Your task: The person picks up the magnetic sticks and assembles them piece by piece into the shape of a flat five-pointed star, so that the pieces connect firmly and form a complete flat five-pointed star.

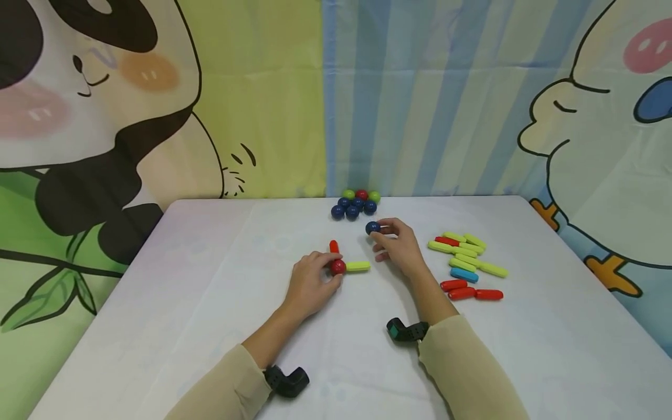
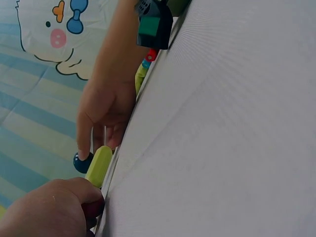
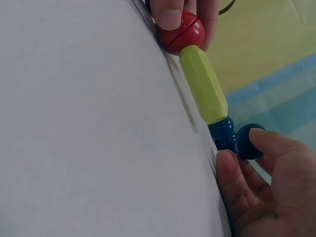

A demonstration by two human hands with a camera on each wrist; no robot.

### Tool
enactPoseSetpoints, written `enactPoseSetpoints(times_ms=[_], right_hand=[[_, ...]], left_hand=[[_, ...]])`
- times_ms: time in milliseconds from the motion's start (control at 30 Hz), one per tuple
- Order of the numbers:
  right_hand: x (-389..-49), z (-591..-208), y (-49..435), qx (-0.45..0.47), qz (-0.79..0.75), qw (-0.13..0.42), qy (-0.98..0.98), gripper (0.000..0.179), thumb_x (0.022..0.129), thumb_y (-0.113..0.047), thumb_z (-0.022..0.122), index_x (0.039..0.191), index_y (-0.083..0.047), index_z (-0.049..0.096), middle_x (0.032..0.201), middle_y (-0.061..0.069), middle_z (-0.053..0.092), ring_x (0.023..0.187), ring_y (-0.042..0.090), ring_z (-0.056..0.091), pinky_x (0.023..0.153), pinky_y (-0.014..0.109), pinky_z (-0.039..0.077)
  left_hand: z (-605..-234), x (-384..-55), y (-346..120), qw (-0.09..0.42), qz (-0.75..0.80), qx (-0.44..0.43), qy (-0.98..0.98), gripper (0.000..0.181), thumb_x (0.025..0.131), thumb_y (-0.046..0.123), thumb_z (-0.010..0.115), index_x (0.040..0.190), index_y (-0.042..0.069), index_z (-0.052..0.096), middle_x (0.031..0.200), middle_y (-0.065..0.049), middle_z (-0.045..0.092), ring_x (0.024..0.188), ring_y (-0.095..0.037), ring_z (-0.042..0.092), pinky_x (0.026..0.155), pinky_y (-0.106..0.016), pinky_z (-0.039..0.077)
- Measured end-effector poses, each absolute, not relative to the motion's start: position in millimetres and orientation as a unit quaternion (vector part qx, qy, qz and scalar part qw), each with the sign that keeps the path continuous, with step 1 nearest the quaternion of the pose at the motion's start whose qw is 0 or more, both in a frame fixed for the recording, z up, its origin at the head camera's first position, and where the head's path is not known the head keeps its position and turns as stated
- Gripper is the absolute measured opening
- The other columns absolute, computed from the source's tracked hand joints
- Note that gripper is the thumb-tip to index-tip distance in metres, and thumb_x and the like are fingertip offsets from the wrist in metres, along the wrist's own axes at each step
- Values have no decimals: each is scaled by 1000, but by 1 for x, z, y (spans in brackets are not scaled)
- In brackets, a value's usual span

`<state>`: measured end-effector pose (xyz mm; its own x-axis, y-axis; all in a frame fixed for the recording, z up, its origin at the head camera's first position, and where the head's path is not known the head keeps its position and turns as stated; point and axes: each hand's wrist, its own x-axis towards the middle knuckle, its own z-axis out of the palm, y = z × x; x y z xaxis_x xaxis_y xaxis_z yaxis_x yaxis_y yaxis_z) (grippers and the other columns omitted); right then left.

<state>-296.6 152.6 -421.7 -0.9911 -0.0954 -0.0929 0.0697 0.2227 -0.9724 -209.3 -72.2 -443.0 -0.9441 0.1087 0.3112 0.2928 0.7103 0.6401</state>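
My left hand [image 1: 313, 284] grips a red ball [image 1: 338, 267] low over the table, thumb on one side and fingers on the other. Joined to that ball are a red rod [image 1: 333, 247] pointing away from me and a yellow-green rod [image 1: 359, 266] pointing right. Just beyond and to the right, my right hand [image 1: 400, 248] pinches a dark blue ball [image 1: 373, 227] between thumb and fingers. In the right wrist view the blue ball [image 3: 250, 141] appears beside the far end of the yellow-green rod [image 3: 203, 85], while the red ball [image 3: 183, 33] sits in the left fingers.
Behind the hands, several dark blue balls [image 1: 352, 212], green balls [image 1: 349, 194] and a red ball [image 1: 361, 194] cluster near the table's back edge. To the right lie several yellow-green rods [image 1: 492, 269], a blue rod [image 1: 464, 275] and red rods [image 1: 489, 294]. A printed curtain [image 1: 420, 99] hangs behind.
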Motion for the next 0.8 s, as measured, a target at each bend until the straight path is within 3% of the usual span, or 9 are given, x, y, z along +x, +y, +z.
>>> enactPoseSetpoints(times_ms=[300,800], right_hand=[[-284,-419,170,-8,-587,111,802,46,101,-26,68,143,-15,53,135,15,58,96,25,70,73,29,63],[-270,-410,187,-55,-498,165,850,42,100,-28,67,135,-7,58,116,16,59,80,23,65,69,29,60]], left_hand=[[-445,-210,-72,130,-371,-116,-912,38,88,17,78,125,16,73,111,-5,71,103,-24,61,94,-46,48],[-443,-208,-72,136,-364,-114,-914,38,89,17,78,126,14,71,113,-6,71,102,-26,61,95,-48,49]])
